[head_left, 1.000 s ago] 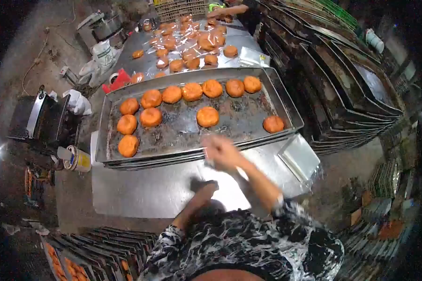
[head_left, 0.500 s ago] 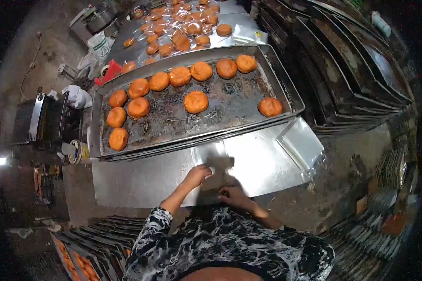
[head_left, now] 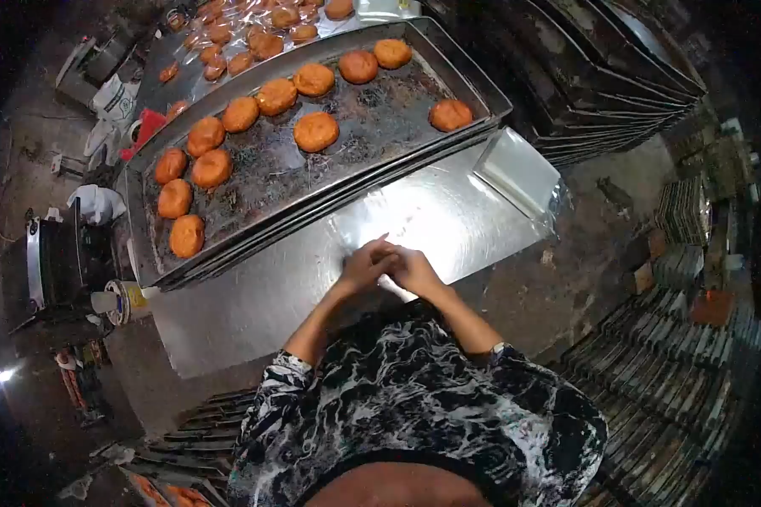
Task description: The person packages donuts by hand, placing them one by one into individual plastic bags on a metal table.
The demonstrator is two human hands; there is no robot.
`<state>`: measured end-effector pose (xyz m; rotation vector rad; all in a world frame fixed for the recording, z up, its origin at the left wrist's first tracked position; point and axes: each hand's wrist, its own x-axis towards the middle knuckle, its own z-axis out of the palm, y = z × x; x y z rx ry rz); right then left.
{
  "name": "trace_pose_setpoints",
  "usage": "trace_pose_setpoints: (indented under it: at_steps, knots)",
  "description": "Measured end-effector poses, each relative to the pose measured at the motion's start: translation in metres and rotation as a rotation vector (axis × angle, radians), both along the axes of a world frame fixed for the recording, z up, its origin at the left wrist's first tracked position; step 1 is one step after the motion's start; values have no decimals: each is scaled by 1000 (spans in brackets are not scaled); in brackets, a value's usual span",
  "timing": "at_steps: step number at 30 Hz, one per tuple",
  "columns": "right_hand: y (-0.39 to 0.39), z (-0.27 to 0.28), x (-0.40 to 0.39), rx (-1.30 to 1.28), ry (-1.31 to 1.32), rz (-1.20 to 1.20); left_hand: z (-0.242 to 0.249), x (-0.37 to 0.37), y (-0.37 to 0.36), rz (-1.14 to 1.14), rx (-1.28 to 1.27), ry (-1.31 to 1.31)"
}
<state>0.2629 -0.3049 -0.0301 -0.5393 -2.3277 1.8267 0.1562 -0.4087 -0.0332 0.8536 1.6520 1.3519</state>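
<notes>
Orange-brown, soft-looking round buns, probably best cupped by the sides; couldn't tell contents of touching left grip and right grip.

black top with white marbled streaks, patterned sleeves, dark neckline

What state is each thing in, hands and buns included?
Left hand: touching right hand; grip unclear.
Right hand: fingers bent; grip unclear.
Top baking tray: bearing twelve buns, partly filled.
Tray buns: browned, unwrapped.
Buns beyond tray: browned, many under clear plastic.
Clear plastic sheets or bags: stacked flat.
Metal tabletop: shiny, reflecting light.
</notes>
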Motion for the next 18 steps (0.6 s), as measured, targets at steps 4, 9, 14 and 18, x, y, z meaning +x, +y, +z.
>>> trace_pose_setpoints:
  at_steps: [4, 9, 14, 18]
  knots:
    - [2, 14, 36, 269, -123, -130, 10, 9, 0, 149, -225, 62]
    - [6, 62, 15, -406, -414, -119, 47, 21, 22, 446, 168, 154]
    - [35, 133, -71, -1174, 325, -193, 56, 18, 40, 660, 587, -31]
    - [-2, 90, -101, -1439, 171, 243, 46, -60, -6, 507, 723, -639]
